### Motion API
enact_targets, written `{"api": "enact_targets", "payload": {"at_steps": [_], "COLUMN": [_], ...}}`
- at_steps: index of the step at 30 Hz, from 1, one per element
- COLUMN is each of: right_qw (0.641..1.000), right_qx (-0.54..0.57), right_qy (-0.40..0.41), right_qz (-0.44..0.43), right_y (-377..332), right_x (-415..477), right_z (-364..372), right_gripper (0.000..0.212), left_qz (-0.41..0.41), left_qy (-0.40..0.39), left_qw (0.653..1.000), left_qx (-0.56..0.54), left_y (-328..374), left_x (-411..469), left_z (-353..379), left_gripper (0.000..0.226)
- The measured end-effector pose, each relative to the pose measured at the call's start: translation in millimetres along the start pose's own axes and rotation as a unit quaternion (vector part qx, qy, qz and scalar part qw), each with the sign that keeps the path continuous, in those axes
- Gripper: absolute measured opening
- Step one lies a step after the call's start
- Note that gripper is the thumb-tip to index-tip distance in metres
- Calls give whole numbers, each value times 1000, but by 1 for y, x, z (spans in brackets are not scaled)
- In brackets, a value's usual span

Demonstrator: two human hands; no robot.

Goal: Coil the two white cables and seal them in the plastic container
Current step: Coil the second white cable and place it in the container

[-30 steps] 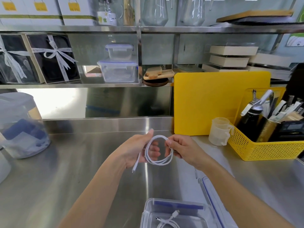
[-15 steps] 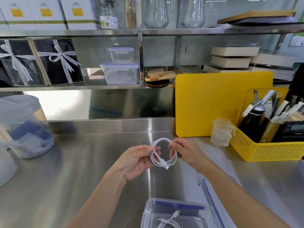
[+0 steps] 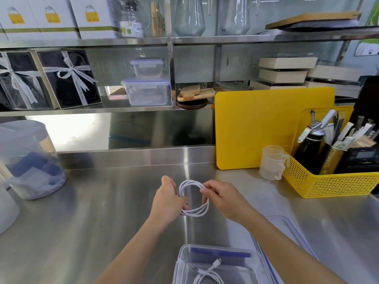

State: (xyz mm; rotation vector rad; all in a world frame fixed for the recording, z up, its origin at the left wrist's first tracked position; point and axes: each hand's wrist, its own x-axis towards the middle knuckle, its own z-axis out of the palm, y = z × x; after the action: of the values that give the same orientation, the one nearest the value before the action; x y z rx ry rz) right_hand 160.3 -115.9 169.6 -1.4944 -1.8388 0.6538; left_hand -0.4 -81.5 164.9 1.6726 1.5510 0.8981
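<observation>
Hands, left hand [image 3: 167,199] and right hand [image 3: 222,198], pinched the coiled white cable [image 3: 193,198] between them, while the open clear plastic container [image 3: 184,255] lay directly below, nearer the person's body.

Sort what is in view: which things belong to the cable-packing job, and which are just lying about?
Job: coiled cable held by left hand and right hand; second cable in container; lid.
Lying about: cutting board, basket, measuring cup, jar.

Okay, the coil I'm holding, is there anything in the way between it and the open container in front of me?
Nothing visible blocks it. The coiled white cable is held between the left hand and right hand above bare counter. The plastic container sits open nearer you, with the first cable inside. Its lid lies off to the right.
</observation>
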Motion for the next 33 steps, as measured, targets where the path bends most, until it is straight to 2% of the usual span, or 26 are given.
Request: {"api": "enact_targets", "payload": {"at_steps": [2,4,6,9,10,11,12,14,15,16,18,20,22,24,27,29,31,33], "right_qw": [999,994,983,944,929,921,920,911,904,900,918,946,961,955,923,908,895,902], "right_qx": [-34,-78,-140,-248,-276,-293,-300,-323,-337,-345,-311,-251,-219,-245,-338,-379,-418,-411], "right_qy": [-9,-22,-20,34,58,73,72,61,57,54,35,23,33,70,114,109,88,75], "right_qz": [-39,-73,-114,-217,-239,-245,-241,-248,-257,-259,-244,-202,-163,-152,-141,-140,-126,-108], "right_y": [-7,-11,-11,-3,1,4,6,12,17,22,26,24,22,17,17,18,17,12], "right_x": [-2,0,2,3,3,2,0,-2,-4,-5,-7,-11,-12,-13,-9,-8,-8,-8], "right_z": [4,7,7,8,9,9,8,6,7,9,11,15,20,25,33,39,42,41], "right_gripper": [18,17,16,9,5,3,10,19,19,17,11,18,26,29,41,49,38,24], "left_qz": [48,56,4,-98,-117,-138,-166,-214,-229,-238,-225,-199,-176,-154,-88,-41,2,51], "left_qy": [74,119,116,26,-21,-63,-90,-112,-126,-145,-159,-131,-97,-76,-71,-71,-69,-52], "left_qw": [994,991,989,968,955,932,896,824,804,800,844,885,918,945,984,996,997,992], "left_qx": [58,29,-89,-229,-272,-329,-401,-513,-534,-531,-461,-399,-342,-280,-135,-35,46,108], "left_y": [-7,-13,-16,-20,-20,-18,-15,-14,-13,-13,-13,-11,-12,-14,-17,-19,-19,-19], "left_x": [-2,-1,2,4,3,0,-3,-6,-8,-9,-11,-15,-17,-19,-24,-27,-30,-32], "left_z": [4,7,5,1,-1,-5,-10,-23,-29,-32,-30,-22,-16,-11,0,8,13,15], "left_gripper": [37,37,25,19,16,22,28,27,26,31,33,25,26,29,31,28,27,26]}}
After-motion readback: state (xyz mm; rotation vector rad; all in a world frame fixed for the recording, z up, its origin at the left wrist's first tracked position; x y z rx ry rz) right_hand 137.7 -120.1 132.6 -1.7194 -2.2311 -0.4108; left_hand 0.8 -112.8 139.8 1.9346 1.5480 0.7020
